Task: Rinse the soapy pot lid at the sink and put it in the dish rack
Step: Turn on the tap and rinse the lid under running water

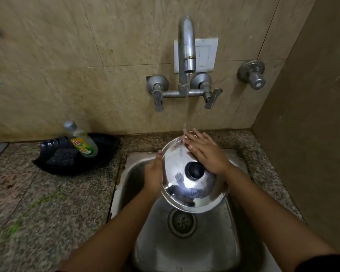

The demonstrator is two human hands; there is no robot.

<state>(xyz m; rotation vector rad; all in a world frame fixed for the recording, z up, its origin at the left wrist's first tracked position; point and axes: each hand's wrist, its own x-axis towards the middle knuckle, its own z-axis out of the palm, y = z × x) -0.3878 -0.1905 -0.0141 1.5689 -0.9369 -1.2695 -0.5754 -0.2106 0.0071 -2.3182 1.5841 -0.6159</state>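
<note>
Soap bottle [82, 141] in tray [106, 154] beside sink [185, 252]

Readable text, one item: I find a clear plastic dish-soap bottle [81, 140] with a grey cap, lying tilted in a black plastic tray [106, 152] on the speckled granite surface [47, 203]. Its yellow-and-green label carries a red brand mark that I read as "Vim", though blurred. I can read nothing else.
</note>
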